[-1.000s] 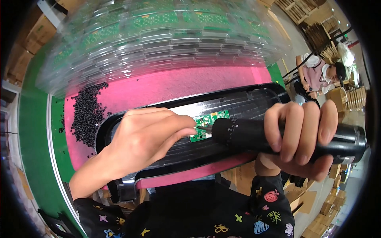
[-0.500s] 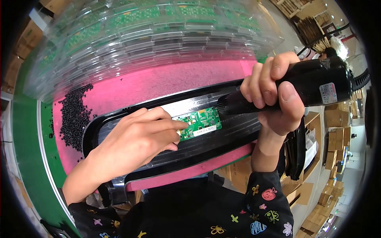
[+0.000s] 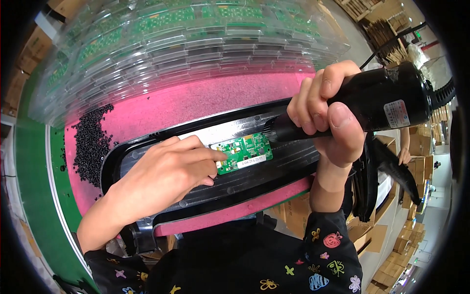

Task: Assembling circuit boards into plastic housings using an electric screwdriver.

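Observation:
A green circuit board (image 3: 237, 153) with a white label strip lies in a long black plastic housing (image 3: 245, 186). My left hand (image 3: 171, 169) grips the board's left end, its index finger pressed on top and the thumb low at the near edge. In my right hand (image 3: 330, 108) is a black corded electric screwdriver (image 3: 384, 98), held nearly level with fingers and thumb wrapped round it. Its ribbed nose points left at the board's right end; whether the tip touches the board I cannot tell.
Clear plastic trays (image 3: 196, 49) of green boards are stacked at the back. Small black screws (image 3: 90, 144) are heaped on the pink mat (image 3: 210, 95) at the left. Beyond my right arm, another person's hand (image 3: 405, 156) touches a black plastic part (image 3: 396, 171) near cardboard boxes (image 3: 416, 186).
My left index finger has drawn back to the left on the board. The screwdriver has shifted slightly left. Another person's hand and a black part have come into view at the right.

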Demonstrator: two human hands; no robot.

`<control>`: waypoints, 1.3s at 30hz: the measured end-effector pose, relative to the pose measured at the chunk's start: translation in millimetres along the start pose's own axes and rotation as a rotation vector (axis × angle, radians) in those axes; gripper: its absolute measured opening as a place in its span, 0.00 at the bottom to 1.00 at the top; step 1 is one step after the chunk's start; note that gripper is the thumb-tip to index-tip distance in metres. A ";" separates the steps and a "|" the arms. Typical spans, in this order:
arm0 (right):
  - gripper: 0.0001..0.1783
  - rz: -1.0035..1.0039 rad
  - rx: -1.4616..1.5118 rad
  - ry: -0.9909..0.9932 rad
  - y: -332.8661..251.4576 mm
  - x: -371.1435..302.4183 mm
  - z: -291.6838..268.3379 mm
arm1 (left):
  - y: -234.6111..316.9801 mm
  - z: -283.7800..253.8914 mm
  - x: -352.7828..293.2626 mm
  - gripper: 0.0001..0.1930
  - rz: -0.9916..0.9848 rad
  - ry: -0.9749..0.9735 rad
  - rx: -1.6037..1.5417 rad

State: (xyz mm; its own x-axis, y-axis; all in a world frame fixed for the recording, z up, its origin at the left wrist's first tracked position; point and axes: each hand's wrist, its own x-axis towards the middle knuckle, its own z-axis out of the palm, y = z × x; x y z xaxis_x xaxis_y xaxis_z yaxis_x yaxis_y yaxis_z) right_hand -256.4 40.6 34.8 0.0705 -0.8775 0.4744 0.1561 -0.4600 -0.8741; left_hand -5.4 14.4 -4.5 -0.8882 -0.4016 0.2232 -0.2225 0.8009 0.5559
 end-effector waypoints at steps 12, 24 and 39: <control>0.14 -0.043 -0.086 -0.133 9.3 8.2 -5.1 | 3.0 -9.4 1.5 0.05 -0.108 -0.099 -0.090; 0.13 -0.174 0.552 -0.023 -13.5 -11.9 23.5 | 7.5 -7.5 0.1 0.07 -0.124 0.136 -0.268; 0.13 -0.268 0.643 0.095 -7.4 -19.2 44.7 | 6.5 -8.8 -0.2 0.08 -0.149 0.206 -0.246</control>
State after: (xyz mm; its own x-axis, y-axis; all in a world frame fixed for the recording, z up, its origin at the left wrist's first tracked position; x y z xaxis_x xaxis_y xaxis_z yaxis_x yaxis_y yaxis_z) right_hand -214.9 67.0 36.8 -0.1337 -0.7670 0.6276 0.7098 -0.5161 -0.4794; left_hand -3.2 15.7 6.2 -0.7479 -0.6074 0.2678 -0.2179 0.6057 0.7653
